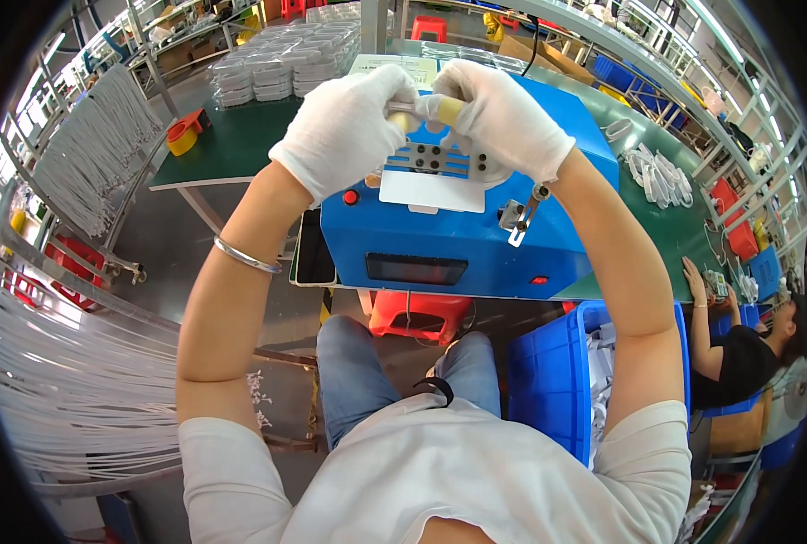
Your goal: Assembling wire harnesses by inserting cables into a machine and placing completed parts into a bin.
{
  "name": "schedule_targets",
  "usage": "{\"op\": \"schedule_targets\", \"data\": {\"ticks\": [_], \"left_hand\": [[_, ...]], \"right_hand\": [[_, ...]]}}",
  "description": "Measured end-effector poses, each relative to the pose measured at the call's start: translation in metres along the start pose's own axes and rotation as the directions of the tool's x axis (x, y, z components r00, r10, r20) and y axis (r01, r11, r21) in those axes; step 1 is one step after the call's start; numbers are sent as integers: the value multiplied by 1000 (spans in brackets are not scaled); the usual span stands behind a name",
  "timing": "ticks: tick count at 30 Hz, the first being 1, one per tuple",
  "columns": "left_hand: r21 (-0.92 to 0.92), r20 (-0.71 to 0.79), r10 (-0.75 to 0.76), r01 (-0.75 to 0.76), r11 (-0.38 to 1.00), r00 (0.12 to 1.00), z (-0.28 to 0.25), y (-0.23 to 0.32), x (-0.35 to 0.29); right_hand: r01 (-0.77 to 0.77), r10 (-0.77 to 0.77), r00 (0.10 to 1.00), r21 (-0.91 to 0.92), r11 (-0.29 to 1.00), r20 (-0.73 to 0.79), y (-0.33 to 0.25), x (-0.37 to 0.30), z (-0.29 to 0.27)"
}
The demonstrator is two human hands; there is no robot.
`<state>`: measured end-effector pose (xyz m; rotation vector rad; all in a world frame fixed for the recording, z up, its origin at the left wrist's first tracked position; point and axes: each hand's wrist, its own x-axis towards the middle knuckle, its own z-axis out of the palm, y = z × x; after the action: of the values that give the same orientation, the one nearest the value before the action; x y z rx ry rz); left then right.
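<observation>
Both my hands wear white gloves with yellowish fingertips and meet above the blue bench machine (430,243). My left hand (349,118) is closed in a pinch, with a thin pale edge showing at its fingers. Close beside it, my right hand (496,113) is also closed, its fingers curled inward. What they grip is small, pale and mostly hidden by the gloves. Just below the hands lie the machine's slotted metal fixture (429,161) and a white plate (432,191). A metal bracket (519,218) sits near my right wrist.
Stacked clear trays (285,59) stand on the green bench at the back left, near a tape dispenser (184,136). White pieces (659,177) lie to the right. A blue bin (548,385) of white parts is beside my right leg. White cables hang left. A co-worker (739,358) sits right.
</observation>
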<state>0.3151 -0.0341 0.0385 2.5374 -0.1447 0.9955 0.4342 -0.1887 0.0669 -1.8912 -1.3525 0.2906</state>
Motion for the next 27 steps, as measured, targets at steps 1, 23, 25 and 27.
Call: {"op": "schedule_targets", "data": {"ticks": [1, 23, 25, 27], "left_hand": [[-23, -16, 3, -4, 1000, 1000, 0, 0, -1], [-34, -429, -76, 68, 997, 900, 31, 11, -71], [-416, -427, -276, 85, 906, 861, 41, 10, -69], [-795, -231, -626, 227, 563, 745, 34, 21, -80]], "right_hand": [[33, -32, 998, 20, 999, -54, 2, -1, 1], [-92, 83, 994, 134, 987, 68, -4, 5, -3], [102, -120, 982, 123, 987, 147, 27, 5, -17], [166, -171, 983, 64, 984, 70, 34, -4, -30]]}}
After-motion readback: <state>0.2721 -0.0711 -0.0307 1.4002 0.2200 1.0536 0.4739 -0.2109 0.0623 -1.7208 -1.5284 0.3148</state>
